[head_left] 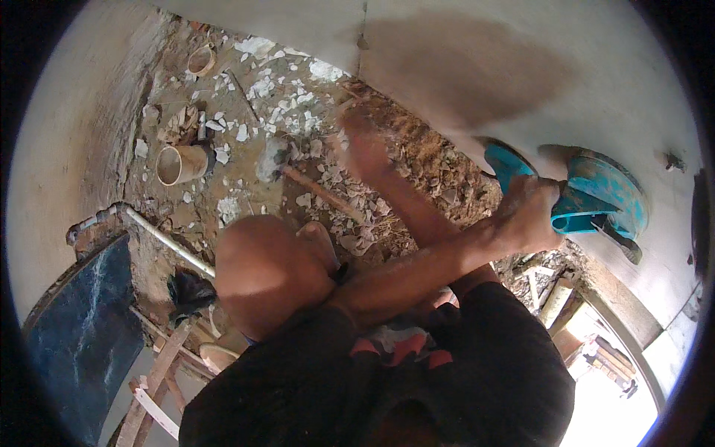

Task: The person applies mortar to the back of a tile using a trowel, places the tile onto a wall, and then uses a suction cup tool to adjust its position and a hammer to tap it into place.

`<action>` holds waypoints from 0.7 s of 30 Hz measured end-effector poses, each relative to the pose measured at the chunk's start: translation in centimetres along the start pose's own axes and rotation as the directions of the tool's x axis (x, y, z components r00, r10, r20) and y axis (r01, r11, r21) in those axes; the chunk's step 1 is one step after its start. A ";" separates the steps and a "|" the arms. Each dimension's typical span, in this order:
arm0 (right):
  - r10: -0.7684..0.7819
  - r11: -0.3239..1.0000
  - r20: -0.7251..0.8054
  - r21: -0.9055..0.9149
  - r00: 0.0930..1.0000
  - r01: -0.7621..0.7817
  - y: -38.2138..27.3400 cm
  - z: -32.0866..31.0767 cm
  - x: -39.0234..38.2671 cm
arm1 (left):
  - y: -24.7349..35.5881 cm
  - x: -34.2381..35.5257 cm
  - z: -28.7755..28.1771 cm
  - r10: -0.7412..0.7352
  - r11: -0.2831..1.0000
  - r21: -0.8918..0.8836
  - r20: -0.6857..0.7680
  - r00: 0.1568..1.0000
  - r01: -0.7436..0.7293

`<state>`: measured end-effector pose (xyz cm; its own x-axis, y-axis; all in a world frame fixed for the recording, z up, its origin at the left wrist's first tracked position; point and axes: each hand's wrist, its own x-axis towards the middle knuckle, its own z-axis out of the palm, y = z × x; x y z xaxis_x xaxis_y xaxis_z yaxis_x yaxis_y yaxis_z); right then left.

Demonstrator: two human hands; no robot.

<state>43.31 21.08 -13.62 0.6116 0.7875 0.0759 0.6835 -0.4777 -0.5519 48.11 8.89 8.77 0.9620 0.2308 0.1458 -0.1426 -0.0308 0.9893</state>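
My left hand (pixel 532 216) is closed round the handle of a teal double-cup suction lifter (pixel 603 190), which sits against the pale wall surface (pixel 462 67) at the right. My left forearm crosses over my right arm. My right hand (pixel 361 149) is raised in the middle, near that wall, smeared by motion, so its fingers are unclear. Below and left of it, a hammer (pixel 324 190) with a wooden handle lies on the rubble-strewn ground.
White chips (pixel 302 97) and dirt cover the ground. A pale bucket (pixel 179 165), a white pipe (pixel 167 238), a dark slab (pixel 78 339) and crossed wooden boards (pixel 160 372) are at the left. Scraps of pipe and wood (pixel 551 302) lie near a bright opening at lower right.
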 end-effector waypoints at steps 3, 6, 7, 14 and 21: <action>0.180 0.967 0.018 -0.184 0.984 -0.174 2.6 0.8 5.0 | 0.2 0.0 -0.6 -0.049 0.999 0.003 -0.004 0.999 0.049; 0.115 0.917 -0.002 -0.385 0.993 -0.107 4.0 3.6 6.4 | 0.9 -0.2 -0.9 -0.086 0.994 0.067 0.006 0.996 0.085; 0.113 0.925 -0.018 -0.364 0.993 -0.112 3.9 4.1 6.7 | 0.6 -0.2 -0.6 -0.059 0.997 0.054 0.018 0.998 0.058; -0.079 0.937 0.069 -0.335 0.994 0.098 4.2 3.2 6.4 | -0.1 0.0 -0.6 -0.035 0.998 -0.057 0.015 0.999 0.036; 0.382 0.800 0.306 0.362 0.872 -0.478 3.6 0.4 5.4 | 0.3 0.2 -1.3 -0.031 0.999 0.016 0.040 0.999 0.031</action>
<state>48.87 23.75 -15.52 0.6729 0.6230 -0.3989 0.1100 -0.6175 -0.7788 47.94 10.20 9.13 0.9746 0.1923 0.1149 -0.1094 -0.0391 0.9932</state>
